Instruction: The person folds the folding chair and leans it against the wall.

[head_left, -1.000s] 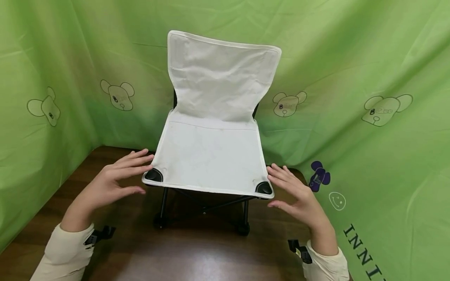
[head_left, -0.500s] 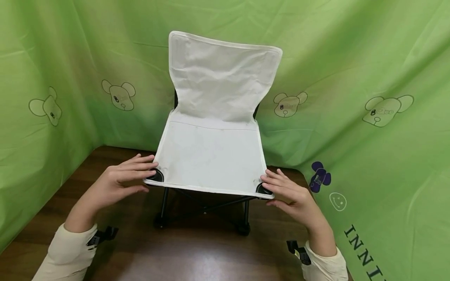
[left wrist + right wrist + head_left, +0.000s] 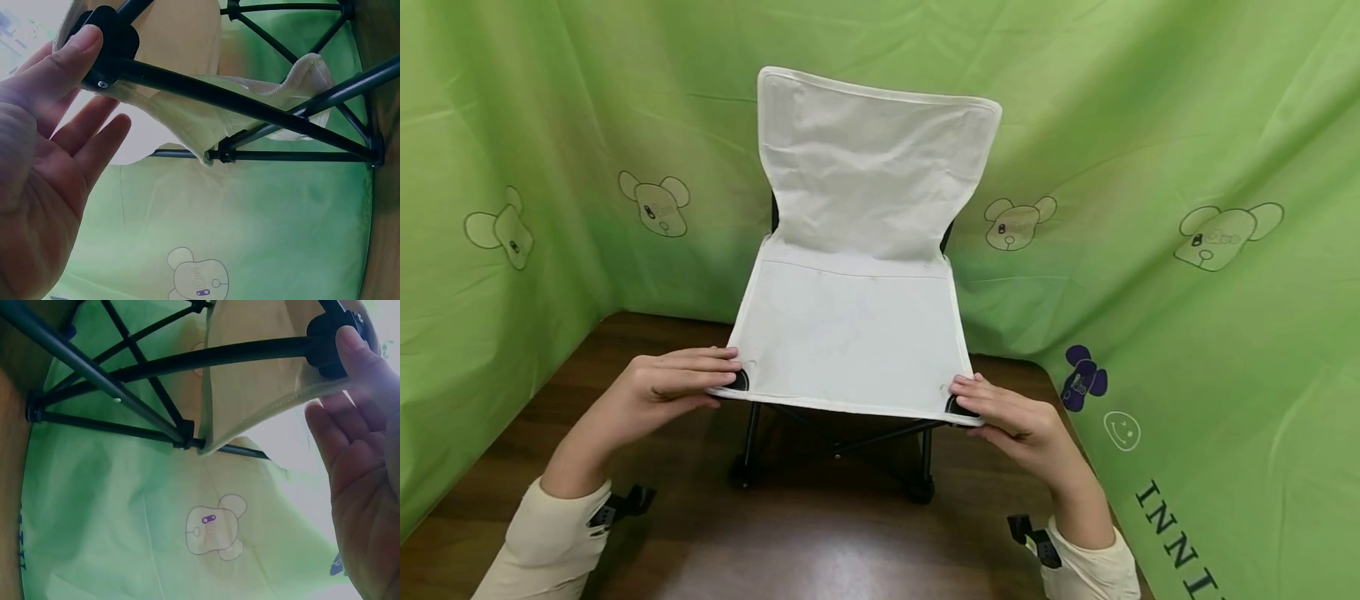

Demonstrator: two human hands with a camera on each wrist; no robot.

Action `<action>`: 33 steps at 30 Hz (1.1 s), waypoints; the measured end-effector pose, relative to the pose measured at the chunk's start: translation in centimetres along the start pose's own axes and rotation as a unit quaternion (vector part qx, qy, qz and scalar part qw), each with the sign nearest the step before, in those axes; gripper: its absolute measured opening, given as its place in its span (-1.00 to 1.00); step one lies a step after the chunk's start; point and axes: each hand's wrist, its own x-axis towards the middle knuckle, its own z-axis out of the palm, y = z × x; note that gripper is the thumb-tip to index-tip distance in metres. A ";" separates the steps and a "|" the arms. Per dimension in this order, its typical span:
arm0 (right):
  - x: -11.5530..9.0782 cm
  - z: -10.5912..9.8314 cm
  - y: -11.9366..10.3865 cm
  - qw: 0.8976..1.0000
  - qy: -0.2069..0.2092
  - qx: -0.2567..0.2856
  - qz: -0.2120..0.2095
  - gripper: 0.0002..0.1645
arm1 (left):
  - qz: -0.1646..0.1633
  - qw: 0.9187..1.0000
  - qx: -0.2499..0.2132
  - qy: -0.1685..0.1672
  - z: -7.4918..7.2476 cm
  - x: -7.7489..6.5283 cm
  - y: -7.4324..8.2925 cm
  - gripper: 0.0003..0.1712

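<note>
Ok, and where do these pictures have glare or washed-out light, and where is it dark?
Head view: a pale sheen on the table in front of the chair, darker shadow beneath it; left wrist view: bright upper-left corner, haze over part of the left hand; right wrist view: bright upper right, haze over part of the right hand.

The chair's [image 3: 850,333] black corners [image 3: 742,381] are partly hidden — both sleeves [image 3: 553,533] cut off below.
</note>
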 end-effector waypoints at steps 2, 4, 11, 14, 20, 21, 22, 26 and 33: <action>0.0 0.0 0.1 1.000 0.003 -0.002 -0.003 -0.59 | 0.001 1.000 0.000 0.000 0.1 0.1 -0.1 -0.63; -0.1 0.1 0.2 1.000 0.007 -0.007 -0.005 -0.59 | 0.005 1.000 0.000 0.003 0.2 0.2 -0.1 -0.64; -0.2 0.2 0.4 1.000 0.022 -0.015 -0.015 -0.63 | 0.020 0.999 0.027 0.027 1.0 0.8 0.0 -0.71; -0.1 0.3 0.4 0.999 0.026 -0.016 -0.020 -0.63 | 0.022 0.998 0.044 0.034 1.3 1.0 0.2 -0.69; 0.3 0.4 0.1 0.999 0.035 -0.015 -0.029 -0.64 | 0.023 0.997 0.064 0.048 1.6 1.1 0.6 -0.66; 0.4 0.4 0.0 0.999 0.037 -0.016 -0.030 -0.64 | 0.023 0.996 0.066 0.050 1.7 1.1 0.6 -0.65; 0.4 0.5 0.0 0.999 0.039 -0.016 -0.031 -0.64 | 0.023 0.996 0.068 0.052 1.7 1.1 0.6 -0.65; 0.4 0.5 0.0 0.998 0.045 -0.013 -0.032 -0.65 | 0.021 0.995 0.080 0.057 1.9 1.1 0.8 -0.64; 0.6 0.7 -0.1 0.998 0.057 -0.020 -0.032 -0.64 | 0.024 0.994 0.086 0.069 2.2 1.4 0.9 -0.66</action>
